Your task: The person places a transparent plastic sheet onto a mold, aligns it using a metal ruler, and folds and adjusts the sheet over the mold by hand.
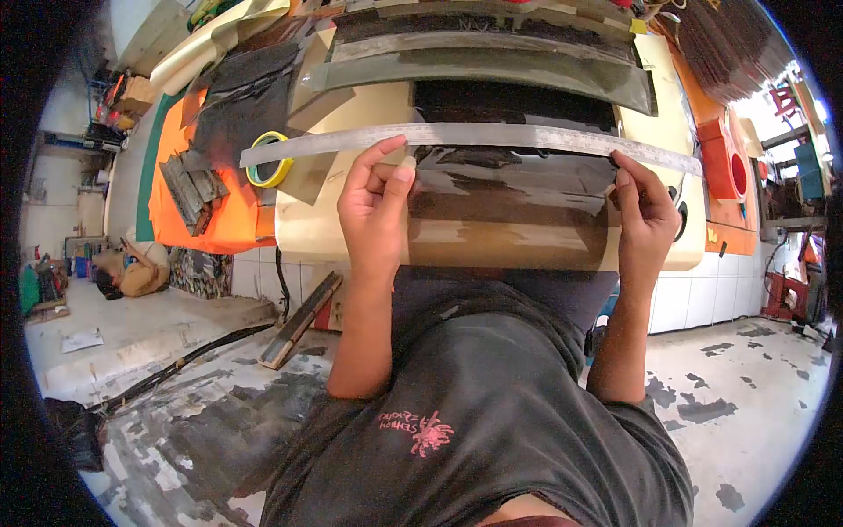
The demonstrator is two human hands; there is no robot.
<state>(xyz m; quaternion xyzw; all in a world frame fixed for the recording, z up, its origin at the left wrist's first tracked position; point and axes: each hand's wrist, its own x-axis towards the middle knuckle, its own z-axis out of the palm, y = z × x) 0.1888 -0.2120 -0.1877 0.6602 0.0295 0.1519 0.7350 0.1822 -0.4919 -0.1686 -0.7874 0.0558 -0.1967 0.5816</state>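
Observation:
A sheet of dark see-through film point(514, 198) lies over the table's front part and hangs down its near edge. At its upper left corner, my left hand point(373, 206) has thumb and forefinger bent around the film's edge. My right hand point(645, 202) pinches the upper right corner between thumb and forefinger. Just beyond the fingertips a long metal ruler point(492, 134) stretches across the table, its left end over a yellow tape roll point(270, 176). Another dark piece point(518, 104) shows behind the ruler. The undersides of the held corners are hidden.
Long grey strips point(492, 72) lie farther back. On the left, orange material point(233, 215) bears a grey metal piece point(193, 193). A red tape dispenser point(722, 162) stands at right, with scissor handles point(679, 215) near my right wrist. A person point(140, 270) is on the floor at left.

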